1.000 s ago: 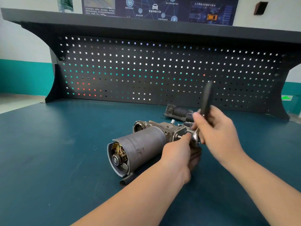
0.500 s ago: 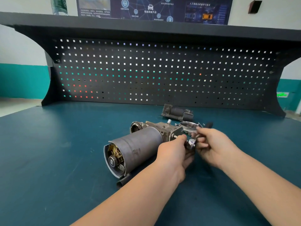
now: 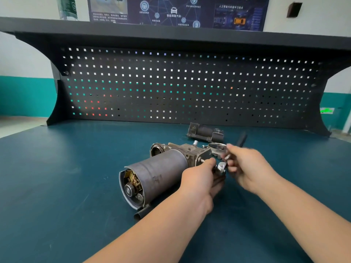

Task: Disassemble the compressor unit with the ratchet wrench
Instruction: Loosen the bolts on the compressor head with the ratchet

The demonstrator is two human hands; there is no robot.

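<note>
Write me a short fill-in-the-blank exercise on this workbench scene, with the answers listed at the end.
1. The right hand grips the ratchet ____.
2. The compressor unit lies on its ____ on the teal bench top.
3. The left hand holds the unit at the end nearest the wrench's ____ head.
4. A separate dark part lies on the bench in front of the black ____.

Answers: wrench; side; silver; pegboard

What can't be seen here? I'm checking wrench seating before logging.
Head view only:
- Fastener under the chrome ratchet wrench head: hidden by left hand.
- Black wrench handle: motion-blurred, partly covered by right hand.
- Grey cylindrical compressor unit: far side hidden.
</note>
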